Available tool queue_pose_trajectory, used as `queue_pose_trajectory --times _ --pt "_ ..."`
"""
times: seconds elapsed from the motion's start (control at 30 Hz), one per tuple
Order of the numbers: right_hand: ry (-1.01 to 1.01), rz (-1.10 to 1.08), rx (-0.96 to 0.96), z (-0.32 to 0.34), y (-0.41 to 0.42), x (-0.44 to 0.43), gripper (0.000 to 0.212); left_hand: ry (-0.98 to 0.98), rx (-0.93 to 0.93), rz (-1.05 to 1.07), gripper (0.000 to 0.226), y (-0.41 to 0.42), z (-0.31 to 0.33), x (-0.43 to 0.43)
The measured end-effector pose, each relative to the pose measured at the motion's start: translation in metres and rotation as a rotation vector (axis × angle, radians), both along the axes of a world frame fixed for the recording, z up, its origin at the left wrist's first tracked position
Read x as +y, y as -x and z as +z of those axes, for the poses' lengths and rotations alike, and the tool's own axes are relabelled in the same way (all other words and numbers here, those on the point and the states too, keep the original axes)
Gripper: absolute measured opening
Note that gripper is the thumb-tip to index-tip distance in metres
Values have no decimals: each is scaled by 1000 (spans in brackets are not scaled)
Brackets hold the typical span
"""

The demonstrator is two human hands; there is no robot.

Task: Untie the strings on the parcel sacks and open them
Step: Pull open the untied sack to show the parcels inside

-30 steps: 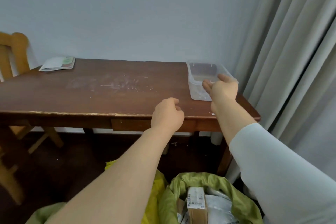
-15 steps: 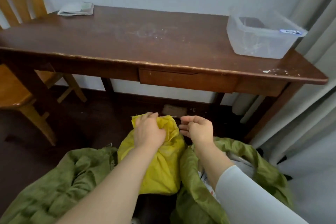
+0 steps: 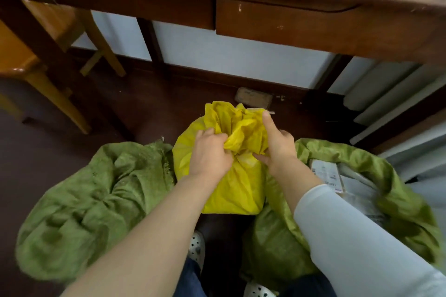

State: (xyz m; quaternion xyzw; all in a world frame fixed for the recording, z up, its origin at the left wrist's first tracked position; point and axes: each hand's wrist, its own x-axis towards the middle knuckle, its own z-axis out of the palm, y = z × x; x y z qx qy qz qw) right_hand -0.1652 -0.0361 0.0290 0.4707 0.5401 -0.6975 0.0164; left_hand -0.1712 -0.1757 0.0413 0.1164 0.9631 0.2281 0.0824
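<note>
A yellow sack (image 3: 231, 190) stands on the dark floor between two green sacks, its neck bunched at the top. My left hand (image 3: 210, 154) grips the gathered neck from the left. My right hand (image 3: 277, 144) holds the neck from the right, fingers curled into the folds and one finger pointing up along the fabric. The string at the neck is hidden by my hands. The green sack on the left (image 3: 79, 202) is closed and crumpled. The green sack on the right (image 3: 376, 176) is open, with labelled parcels (image 3: 325, 173) showing inside.
A dark wooden table (image 3: 289, 19) with a drawer stands just beyond the sacks. A wooden chair (image 3: 36, 60) is at the left. A small brown block (image 3: 253, 97) lies on the floor by the wall. Grey curtains (image 3: 398, 103) hang at the right.
My hands came down from the table and the clear box to the yellow sack. Both now grip its bunched neck, and my view has tilted down to the floor.
</note>
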Motion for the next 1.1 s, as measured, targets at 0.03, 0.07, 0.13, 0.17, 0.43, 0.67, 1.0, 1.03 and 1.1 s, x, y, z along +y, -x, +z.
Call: queue_pose_trajectory --times 0.03,0.07,0.13,0.17,0.43,0.67,1.0,1.03,1.1 --pt "62 -23 -11 -1 1 -1 88 -41 -21 0 12 -7 -3 -2" --pt "112 -32 -14 -2 0 -3 87 -93 -50 6 16 -14 -7 -4" --pt "145 -9 10 -8 -4 -9 66 -217 -121 79 28 -31 -18 -7" --pt "114 20 19 -12 -7 -12 55 -283 -169 172 37 -38 -21 -7" --pt "-97 139 212 -37 -48 -11 85 42 350 264 105 -38 -16 -10" --pt "-39 186 360 -45 -57 -18 73 343 184 -128 106 -3 -4 6" --pt "-13 188 124 -40 -51 -4 48 2 -133 97 30 12 -34 -21" --pt "-65 258 115 -37 -51 -5 56 -132 -179 157 30 12 -32 -22" --pt "-232 363 106 -34 -47 -9 74 -416 -336 339 31 12 -26 -24"
